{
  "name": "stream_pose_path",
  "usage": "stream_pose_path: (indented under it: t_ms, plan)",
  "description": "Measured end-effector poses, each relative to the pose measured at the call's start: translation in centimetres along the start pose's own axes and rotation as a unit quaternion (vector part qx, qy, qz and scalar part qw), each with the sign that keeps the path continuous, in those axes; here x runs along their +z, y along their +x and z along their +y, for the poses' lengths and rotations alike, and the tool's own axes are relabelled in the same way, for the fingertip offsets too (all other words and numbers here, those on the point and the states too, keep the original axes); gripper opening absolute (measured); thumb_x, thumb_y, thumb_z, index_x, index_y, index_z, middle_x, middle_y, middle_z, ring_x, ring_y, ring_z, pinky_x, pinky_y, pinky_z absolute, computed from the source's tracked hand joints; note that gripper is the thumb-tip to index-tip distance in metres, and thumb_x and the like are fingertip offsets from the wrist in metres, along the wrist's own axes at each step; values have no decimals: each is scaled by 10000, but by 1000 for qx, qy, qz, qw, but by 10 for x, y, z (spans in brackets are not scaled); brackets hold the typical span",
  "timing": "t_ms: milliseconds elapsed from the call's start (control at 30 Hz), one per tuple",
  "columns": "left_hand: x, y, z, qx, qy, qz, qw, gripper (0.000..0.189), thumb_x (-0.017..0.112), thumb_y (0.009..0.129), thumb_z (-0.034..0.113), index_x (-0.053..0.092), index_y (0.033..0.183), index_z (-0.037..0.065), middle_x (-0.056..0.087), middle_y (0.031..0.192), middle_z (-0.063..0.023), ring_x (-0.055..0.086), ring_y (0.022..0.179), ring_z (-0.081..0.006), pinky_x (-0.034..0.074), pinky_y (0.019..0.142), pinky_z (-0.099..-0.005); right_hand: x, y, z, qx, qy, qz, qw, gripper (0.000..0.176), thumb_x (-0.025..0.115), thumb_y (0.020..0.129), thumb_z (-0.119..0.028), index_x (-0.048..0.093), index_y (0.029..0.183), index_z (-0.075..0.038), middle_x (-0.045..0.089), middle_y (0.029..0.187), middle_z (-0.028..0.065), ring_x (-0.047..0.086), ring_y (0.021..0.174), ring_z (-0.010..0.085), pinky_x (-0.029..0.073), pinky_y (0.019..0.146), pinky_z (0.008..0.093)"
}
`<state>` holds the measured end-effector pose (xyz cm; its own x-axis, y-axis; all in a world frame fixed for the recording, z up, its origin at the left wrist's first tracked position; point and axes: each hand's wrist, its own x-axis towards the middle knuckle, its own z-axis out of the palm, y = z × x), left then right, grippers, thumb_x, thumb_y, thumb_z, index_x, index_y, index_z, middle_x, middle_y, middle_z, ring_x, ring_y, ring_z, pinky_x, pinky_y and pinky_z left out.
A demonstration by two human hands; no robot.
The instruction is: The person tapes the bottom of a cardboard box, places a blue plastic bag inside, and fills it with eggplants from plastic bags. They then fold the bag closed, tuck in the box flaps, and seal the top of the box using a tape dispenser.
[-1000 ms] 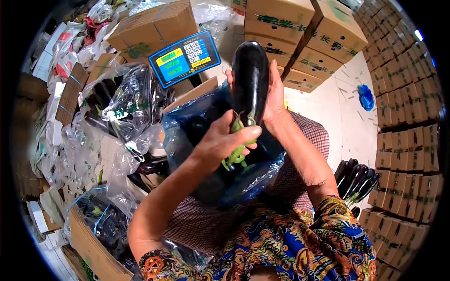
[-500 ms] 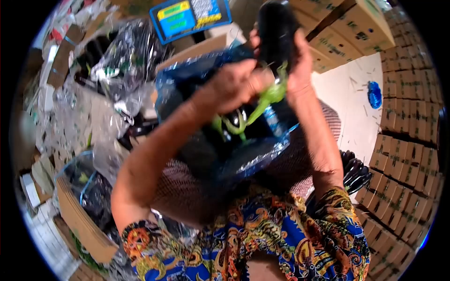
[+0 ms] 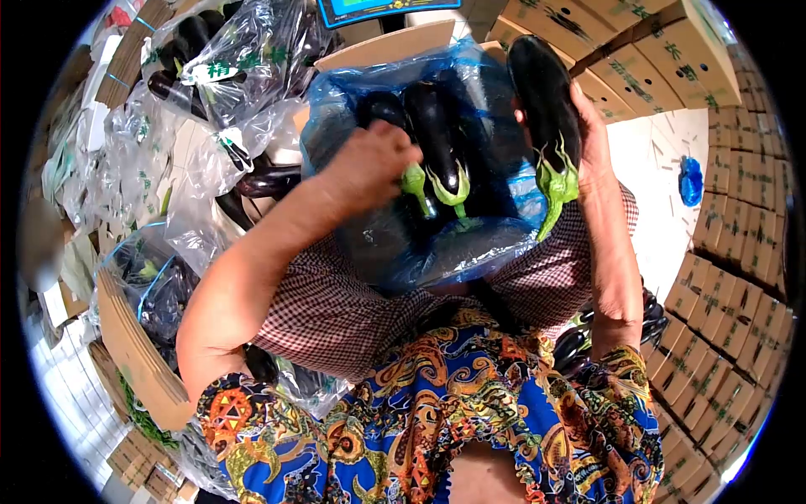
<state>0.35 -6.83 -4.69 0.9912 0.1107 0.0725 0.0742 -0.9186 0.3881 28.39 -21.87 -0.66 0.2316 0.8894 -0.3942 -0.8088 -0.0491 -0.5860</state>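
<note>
My right hand holds up a large dark eggplant at the right side of the box, its green stem pointing down. My left hand is inside the blue-lined box, fingers curled over the left eggplant. The hand hides the middle of that eggplant; its green cap shows below the fingers. Beside it lies another eggplant, stem toward me. A blue plastic liner covers the box walls and spreads over its rim.
Clear plastic bags with eggplants lie at the left. Stacked cartons stand at the upper right, with more cartons along the right. A blue-edged display is at the top. More eggplants lie by my right elbow.
My left hand has moved from the held eggplant's stem down and left onto an eggplant in the box. My right hand has shifted right and lower, still holding its eggplant.
</note>
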Motion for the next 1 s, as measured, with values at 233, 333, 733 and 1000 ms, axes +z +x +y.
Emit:
stream_pose_path:
  t_ms: [233, 333, 733, 1000]
  plan:
    - [50, 11, 32, 177, 145, 58, 972, 74, 616, 694, 168, 578, 741, 125, 544, 825, -55, 546, 895, -237, 401, 713, -356, 22, -14, 7, -7, -115, 1, 993, 559, 584, 919, -355, 442, 1295, 34, 609, 1097, 264, 676, 861, 355, 610, 640, 367]
    - [43, 14, 29, 189, 147, 88, 967, 68, 614, 708, 147, 588, 763, 118, 569, 833, -60, 572, 944, -244, 432, 745, -366, 37, -17, 12, 17, -140, 21, 990, 590, 619, 893, -380, 460, 1277, 40, 615, 1083, 250, 670, 860, 329, 593, 702, 375]
    - [-90, 1, -9, -105, -80, 346, 929, 95, 622, 871, 72, 628, 943, 10, 654, 823, -117, 648, 706, -246, 520, 632, -294, 72, 7, 53, 228, -199, -48, 952, 668, 660, 855, -424, 455, 1312, 18, 600, 1133, 172, 615, 925, 243, 546, 766, 393]
    - [-142, -20, 26, -65, -40, 439, 895, 104, 644, 867, 31, 632, 959, -16, 679, 875, -93, 650, 735, -161, 509, 675, -252, 101, 14, 74, 202, -327, 13, 923, 1039, 740, 776, -389, 95, 1455, 60, 433, 1316, 265, 563, 1118, 307, 550, 838, 416]
